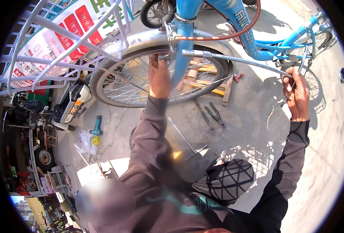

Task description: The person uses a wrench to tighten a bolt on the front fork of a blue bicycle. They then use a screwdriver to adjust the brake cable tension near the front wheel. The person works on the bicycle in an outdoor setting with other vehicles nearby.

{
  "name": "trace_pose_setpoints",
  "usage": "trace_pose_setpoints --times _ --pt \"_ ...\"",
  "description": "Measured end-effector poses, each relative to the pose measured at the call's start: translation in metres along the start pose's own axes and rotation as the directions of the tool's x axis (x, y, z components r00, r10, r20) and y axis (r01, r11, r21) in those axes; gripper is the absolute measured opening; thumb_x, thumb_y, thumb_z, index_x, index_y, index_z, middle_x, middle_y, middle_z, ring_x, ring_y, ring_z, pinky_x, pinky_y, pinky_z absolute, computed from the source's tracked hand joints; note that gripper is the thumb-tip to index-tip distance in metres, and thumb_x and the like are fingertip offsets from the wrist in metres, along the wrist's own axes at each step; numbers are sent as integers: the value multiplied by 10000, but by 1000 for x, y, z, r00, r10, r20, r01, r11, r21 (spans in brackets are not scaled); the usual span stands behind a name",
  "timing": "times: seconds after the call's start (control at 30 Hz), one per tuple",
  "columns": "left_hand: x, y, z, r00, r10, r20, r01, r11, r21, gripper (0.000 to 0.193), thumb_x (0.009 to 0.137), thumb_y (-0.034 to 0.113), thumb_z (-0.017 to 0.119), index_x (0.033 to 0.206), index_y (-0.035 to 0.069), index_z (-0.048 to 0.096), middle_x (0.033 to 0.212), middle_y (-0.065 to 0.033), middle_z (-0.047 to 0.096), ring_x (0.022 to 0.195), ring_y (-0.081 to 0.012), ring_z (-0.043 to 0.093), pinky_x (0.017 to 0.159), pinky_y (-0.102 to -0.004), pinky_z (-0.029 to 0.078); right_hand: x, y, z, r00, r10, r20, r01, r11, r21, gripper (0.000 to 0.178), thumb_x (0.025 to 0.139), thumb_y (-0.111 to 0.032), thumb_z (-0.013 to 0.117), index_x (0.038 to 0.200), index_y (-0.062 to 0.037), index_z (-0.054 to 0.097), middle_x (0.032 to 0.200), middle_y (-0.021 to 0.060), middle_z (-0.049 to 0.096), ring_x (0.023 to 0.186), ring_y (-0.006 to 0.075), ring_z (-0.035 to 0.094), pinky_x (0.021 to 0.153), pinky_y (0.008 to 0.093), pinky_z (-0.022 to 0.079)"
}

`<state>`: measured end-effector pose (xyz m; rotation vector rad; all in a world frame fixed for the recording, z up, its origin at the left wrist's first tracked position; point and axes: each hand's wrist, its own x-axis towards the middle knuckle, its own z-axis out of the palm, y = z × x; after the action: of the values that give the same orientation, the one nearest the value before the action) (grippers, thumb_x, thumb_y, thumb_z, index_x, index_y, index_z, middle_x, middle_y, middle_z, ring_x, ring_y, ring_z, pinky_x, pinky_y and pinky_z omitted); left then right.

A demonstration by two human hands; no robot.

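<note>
A light-blue bicycle [253, 42] stands in front of me, its front wheel [102, 97] under a silver mudguard [141, 40]. My left hand [160, 77] is raised at the wheel rim. Its fingers are closed on the lower part of the front brake caliper [171, 40], beside the fork; the fingertips are partly hidden. Out to the right, my right hand [297, 93] pinches the far end of a long, slightly curved silver rod [249, 66]. This rod has a thicker sleeve at its other end, crossing in front of the fork. A brown cable [218, 38] runs from the caliper.
A white wire basket [55, 27] with a printed sheet overhangs at upper left. Pliers [215, 114], a T-handled tool [187, 138] and a teal power tool [97, 126] lie on the concrete. A yellow wooden frame [218, 92] lies behind the wheel. A scooter [76, 101] stands left.
</note>
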<state>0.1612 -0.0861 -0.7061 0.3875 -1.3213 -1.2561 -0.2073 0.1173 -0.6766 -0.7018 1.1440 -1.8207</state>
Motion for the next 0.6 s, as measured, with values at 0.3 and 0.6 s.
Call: trace_pose_setpoints --times 0.3,0.6 --pt "1 1 5 1000 1 30 -2 1000 28 612 982 390 651 1437 45 431 1348 -44 548 1221 -158 510 1013 -302 405 23 -14 11 996 60 64 -55 996 -73 328 1056 -335 530 1001 -24 617 767 23 621 529 4 455 372 138 318" --pt "0 4 4 998 -57 -39 60 994 92 633 951 441 685 1410 70 456 1256 4 562 1105 -86 512 834 -209 418 32 -22 7 994 44 96 -35 994 -99 312 1059 -329 525 1002 -35 613 754 18 627 508 -7 471 364 119 329"
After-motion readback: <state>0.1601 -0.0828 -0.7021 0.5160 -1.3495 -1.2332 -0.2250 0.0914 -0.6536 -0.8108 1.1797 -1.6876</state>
